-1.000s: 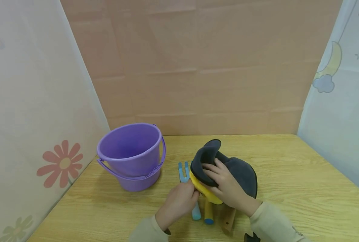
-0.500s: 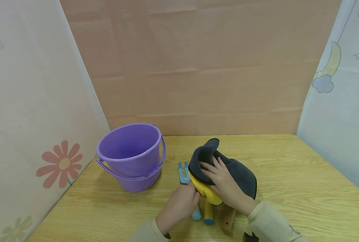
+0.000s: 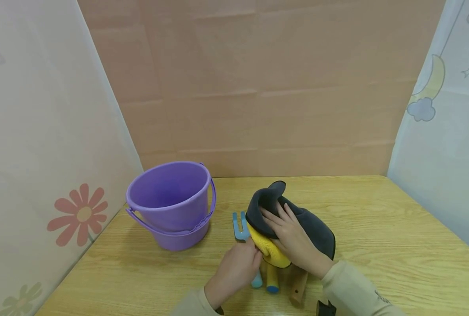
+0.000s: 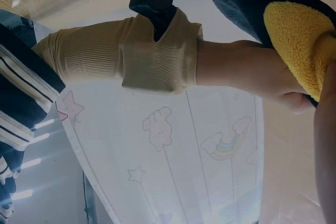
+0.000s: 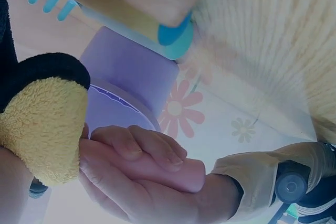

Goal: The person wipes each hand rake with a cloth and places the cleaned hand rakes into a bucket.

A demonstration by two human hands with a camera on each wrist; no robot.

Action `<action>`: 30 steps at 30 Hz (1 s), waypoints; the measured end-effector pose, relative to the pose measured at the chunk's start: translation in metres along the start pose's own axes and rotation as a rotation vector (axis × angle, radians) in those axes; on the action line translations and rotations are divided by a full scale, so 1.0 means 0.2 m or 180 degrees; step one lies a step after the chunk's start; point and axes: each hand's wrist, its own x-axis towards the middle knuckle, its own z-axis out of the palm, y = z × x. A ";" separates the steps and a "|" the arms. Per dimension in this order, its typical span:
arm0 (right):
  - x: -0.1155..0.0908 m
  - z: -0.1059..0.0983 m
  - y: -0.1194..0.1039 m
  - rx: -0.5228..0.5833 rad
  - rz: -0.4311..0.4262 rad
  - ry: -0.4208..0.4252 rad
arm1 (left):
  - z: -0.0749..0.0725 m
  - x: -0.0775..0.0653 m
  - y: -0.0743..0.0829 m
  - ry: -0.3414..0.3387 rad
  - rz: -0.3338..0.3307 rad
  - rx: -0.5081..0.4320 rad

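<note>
Above the tabletop, my left hand has its fingers round a pink handle and my right hand grips the towel over its hidden end, so wiping seems unfinished, with the blue fork, yellow handle and wooden handle perhaps left.

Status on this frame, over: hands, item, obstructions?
Left hand grips pink handle; right hand holds gray-and-yellow cloth. Handle's far end hidden at the cloth. Blue fork, yellow handle, wooden handle lie close by on table.
</note>
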 end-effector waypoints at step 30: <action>-0.02 0.01 0.12 -0.0651 0.0404 0.0090 | 0.04 -0.03 0.02 0.0096 0.0134 0.0472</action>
